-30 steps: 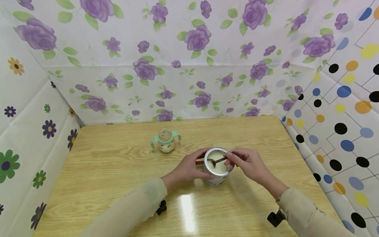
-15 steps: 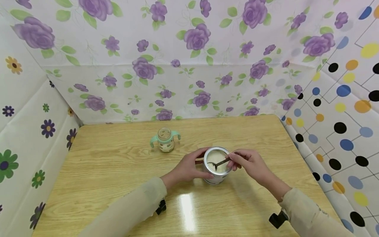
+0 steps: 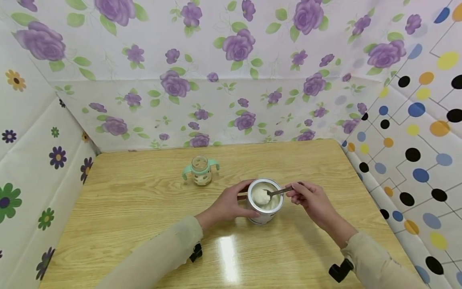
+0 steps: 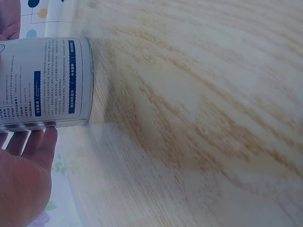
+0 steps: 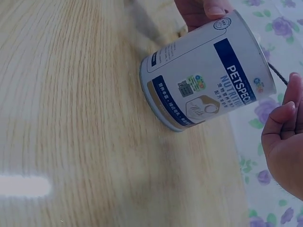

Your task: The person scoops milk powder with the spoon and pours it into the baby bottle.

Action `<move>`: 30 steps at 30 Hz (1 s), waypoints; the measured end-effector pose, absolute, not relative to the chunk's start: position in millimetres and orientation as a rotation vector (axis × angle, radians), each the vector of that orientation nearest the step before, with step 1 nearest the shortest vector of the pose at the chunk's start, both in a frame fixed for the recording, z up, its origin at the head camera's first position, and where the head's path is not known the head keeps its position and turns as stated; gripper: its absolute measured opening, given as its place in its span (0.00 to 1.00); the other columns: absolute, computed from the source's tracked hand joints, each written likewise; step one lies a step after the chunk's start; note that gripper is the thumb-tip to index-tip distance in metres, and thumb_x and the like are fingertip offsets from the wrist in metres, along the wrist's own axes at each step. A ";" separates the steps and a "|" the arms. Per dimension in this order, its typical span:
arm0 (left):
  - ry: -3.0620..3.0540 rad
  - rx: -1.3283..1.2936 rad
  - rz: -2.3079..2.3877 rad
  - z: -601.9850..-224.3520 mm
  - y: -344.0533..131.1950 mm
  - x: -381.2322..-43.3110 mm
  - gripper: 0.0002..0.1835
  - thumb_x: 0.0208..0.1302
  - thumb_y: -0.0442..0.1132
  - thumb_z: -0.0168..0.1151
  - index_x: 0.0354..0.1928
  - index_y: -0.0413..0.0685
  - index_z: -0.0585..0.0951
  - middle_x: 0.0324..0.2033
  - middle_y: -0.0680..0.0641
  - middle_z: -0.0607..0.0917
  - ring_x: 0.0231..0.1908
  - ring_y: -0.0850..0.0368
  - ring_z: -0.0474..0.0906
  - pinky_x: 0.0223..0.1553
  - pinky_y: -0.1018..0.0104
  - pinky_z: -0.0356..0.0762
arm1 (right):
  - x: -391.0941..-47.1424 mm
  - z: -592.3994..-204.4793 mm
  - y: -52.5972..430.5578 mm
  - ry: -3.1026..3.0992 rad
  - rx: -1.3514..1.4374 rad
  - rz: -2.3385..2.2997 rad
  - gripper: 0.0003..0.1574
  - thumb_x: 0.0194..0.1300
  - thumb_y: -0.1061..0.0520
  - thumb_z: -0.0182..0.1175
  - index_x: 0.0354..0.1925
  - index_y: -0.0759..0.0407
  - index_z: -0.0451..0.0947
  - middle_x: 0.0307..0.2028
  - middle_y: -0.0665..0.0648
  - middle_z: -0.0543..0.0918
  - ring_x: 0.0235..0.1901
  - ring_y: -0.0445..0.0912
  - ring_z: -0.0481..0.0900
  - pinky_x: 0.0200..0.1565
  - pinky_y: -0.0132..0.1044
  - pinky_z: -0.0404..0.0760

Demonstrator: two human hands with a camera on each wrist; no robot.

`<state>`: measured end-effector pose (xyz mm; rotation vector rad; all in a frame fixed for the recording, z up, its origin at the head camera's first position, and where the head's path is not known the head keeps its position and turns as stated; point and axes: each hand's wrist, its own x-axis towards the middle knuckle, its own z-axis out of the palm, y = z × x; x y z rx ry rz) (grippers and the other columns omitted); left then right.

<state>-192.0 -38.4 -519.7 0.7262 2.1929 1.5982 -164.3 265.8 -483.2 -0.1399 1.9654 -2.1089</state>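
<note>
Tin, one, white, cylindrical [image 3: 265,218]: upright on a wood-grain worktop [image 3: 144,228], a little right of the middle between its left and right edges, well in from the far edge. Lidless, with a silvery rim. Label in the right wrist view: dark blue bands, lettering "PETSPEC" and "NUTRITI" with the ends turned away. Label in the left wrist view: panel of fine print with blue blocks.

Powder, cream-coloured [image 3: 260,196]: inside the tin and heaped on the spoon; whether the heap is clear of the rest cannot be told.

Spoon, dark metal [image 3: 283,191]: bowl within the tin's mouth, handle passing over the rim toward the worktop's right edge.

Left hand [image 3: 227,206]: grasping the tin from its left side, thumb on the near wall, fingers round the far wall.

Right hand [image 3: 314,202]: pinching the spoon's handle just beside the tin's right side.

Bottle, clear, with two mint-green handles [image 3: 202,176]: upright near the far edge, left of the middle; open mouth, small printed motifs.

Sleeves, pale beige, two [image 3: 155,257]: one on each forearm, each with a black device at the wrist [image 3: 196,253].

Sheet, purple rose print [image 3: 213,108]: behind the far edge.

Sheet, coloured dots and lines [image 3: 420,140]: beyond the right edge.

Sheet, daisy print [image 3: 32,120]: beyond the left edge.
</note>
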 end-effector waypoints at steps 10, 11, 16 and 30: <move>2.187 0.726 1.606 -519.4 -39.5 -191.8 0.54 0.52 0.42 0.89 0.80 0.62 0.69 0.71 0.59 0.77 0.69 0.56 0.76 0.67 0.61 0.78 | -157.2 -493.1 268.6 1.757 -0.035 -2.255 0.16 0.86 0.53 0.54 0.50 0.55 0.88 0.38 0.47 0.92 0.34 0.36 0.85 0.41 0.26 0.86; 2.186 0.727 1.608 -519.3 -39.3 -191.8 0.54 0.52 0.42 0.89 0.80 0.62 0.69 0.71 0.59 0.77 0.69 0.56 0.76 0.67 0.62 0.78 | -156.8 -493.4 268.6 1.746 -0.034 -2.270 0.16 0.86 0.53 0.54 0.50 0.55 0.88 0.38 0.47 0.92 0.34 0.36 0.85 0.42 0.27 0.86; 2.186 0.735 1.610 -518.3 -38.7 -191.3 0.54 0.52 0.42 0.89 0.80 0.61 0.69 0.72 0.58 0.77 0.69 0.56 0.76 0.67 0.62 0.78 | -155.9 -494.4 268.8 1.702 -0.046 -2.312 0.16 0.86 0.55 0.53 0.51 0.57 0.88 0.39 0.48 0.92 0.35 0.36 0.86 0.43 0.28 0.87; 2.198 0.748 1.596 -520.1 -38.1 -191.2 0.54 0.52 0.42 0.88 0.80 0.62 0.68 0.71 0.58 0.77 0.68 0.57 0.76 0.67 0.61 0.78 | -157.3 -495.8 269.9 1.750 -0.099 -2.308 0.17 0.86 0.57 0.52 0.50 0.59 0.88 0.39 0.50 0.92 0.35 0.38 0.87 0.43 0.29 0.87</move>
